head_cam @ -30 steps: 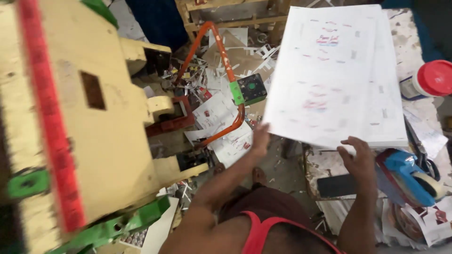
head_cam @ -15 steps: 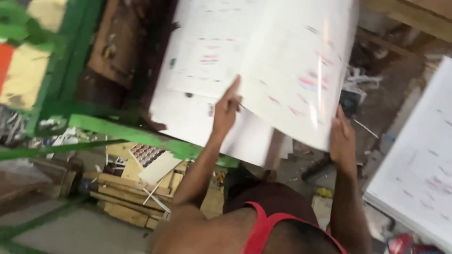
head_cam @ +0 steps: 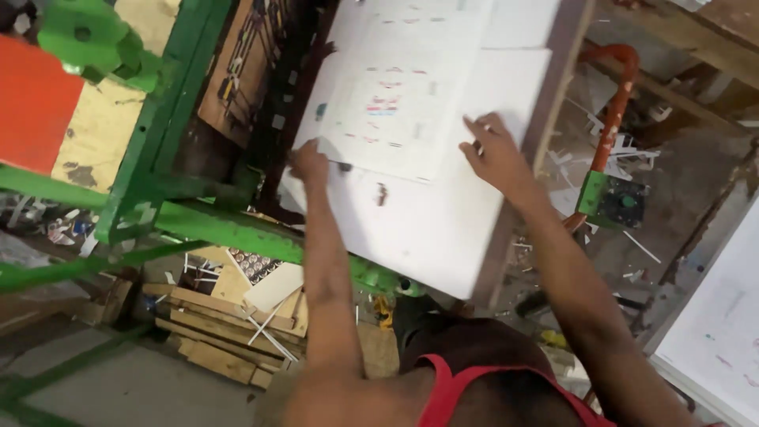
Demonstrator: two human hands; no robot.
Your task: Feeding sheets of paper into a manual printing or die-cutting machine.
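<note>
Cluttered workshop floor lies below a green machine frame (head_cam: 170, 126). White printed sheets (head_cam: 411, 134) rest on its sloping bed; the left hand (head_cam: 310, 164) pinches their left edge, the right hand (head_cam: 494, 154) lies spread flat on top (fingers open). Released unevenly, the stack could slide off the lower edge.

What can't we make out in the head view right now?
- Print on the top sheet: too small and blurred.
- Left hand: fingertips hidden at the sheet's edge, grip unclear.
- White stack at right: cut off by the frame edge.
- Green machine frame: its top is cut off.
</note>
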